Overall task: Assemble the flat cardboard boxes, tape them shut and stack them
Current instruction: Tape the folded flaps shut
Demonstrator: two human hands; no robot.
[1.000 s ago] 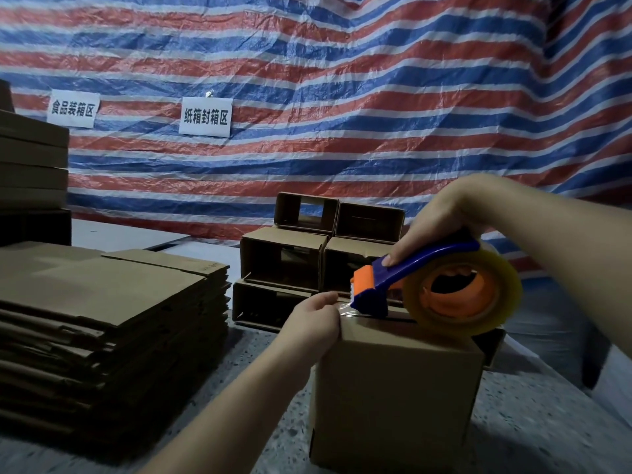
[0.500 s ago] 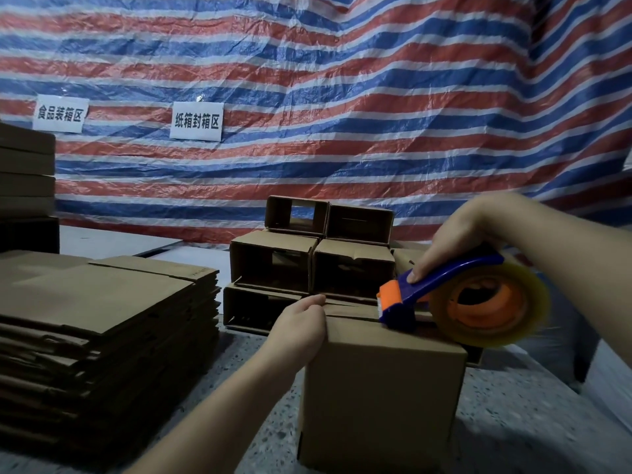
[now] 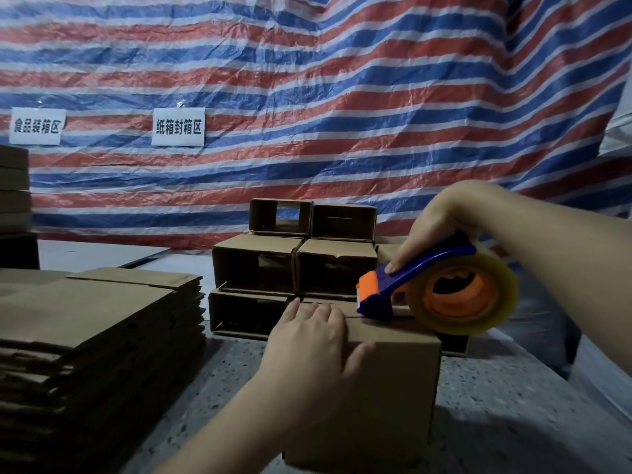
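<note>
With the left hand point(image 3: 309, 340) spread flat over the near corner of the box point(image 3: 386, 381) and the right hand point(image 3: 434, 230) gripping the tape dispenser point(image 3: 441, 292) just beyond those fingertips, I'd keep the blade low along the seam.

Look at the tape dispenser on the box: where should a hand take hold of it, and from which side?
Grip the tape dispenser by its curved blue handle, coming from above, as the right hand does. The handle arches over the tape roll, leaving the orange cutter end free to ride along the box seam.
</note>
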